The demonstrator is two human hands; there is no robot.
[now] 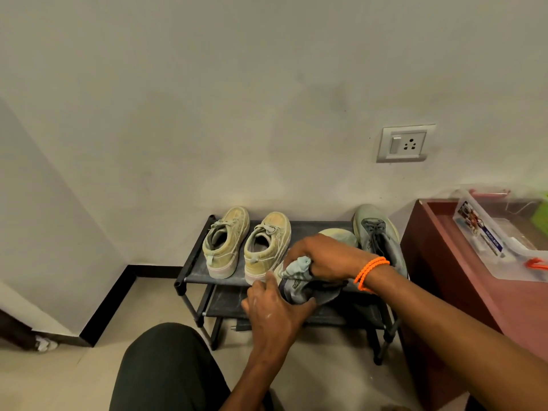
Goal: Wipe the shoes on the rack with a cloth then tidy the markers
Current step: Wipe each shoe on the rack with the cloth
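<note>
Fingers [299,264] of your right hand [320,258] curled tight around cloth [298,266], pressing it on grey shoe [308,292] at rack [192,262] front edge. Your left hand [275,307] gripped that shoe's heel from 6 o'clock. Tan shoes [246,244] sat at 9 o'clock of your hands, second grey shoe [379,235] at 2 o'clock. Markers: could not tell.

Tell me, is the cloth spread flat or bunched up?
Bunched up: the cloth is crumpled in the right hand, which grips it against the grey shoe.
</note>
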